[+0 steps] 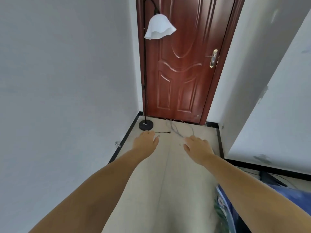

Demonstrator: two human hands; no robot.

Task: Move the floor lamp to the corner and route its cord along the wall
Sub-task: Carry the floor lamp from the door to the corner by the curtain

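Observation:
The floor lamp (144,68) stands in the far left corner, a thin black pole on a round black base (145,125) with a white bell shade (159,27) hanging in front of the door. Its thin cord (175,128) lies in loose loops on the pale floor before the door, and a short black piece (163,132) sits near the base. My left hand (146,140) reaches out palm down just in front of the base, fingers apart and holding nothing. My right hand (197,145) hovers over the cord loops, fingers spread, also holding nothing.
A red-brown wooden door (185,64) with a brass handle (213,58) closes the end of the narrow passage. White walls with black skirting (124,140) run along both sides. A metal door stop (117,144) sticks out of the left wall. Blue patterned fabric (223,204) is at lower right.

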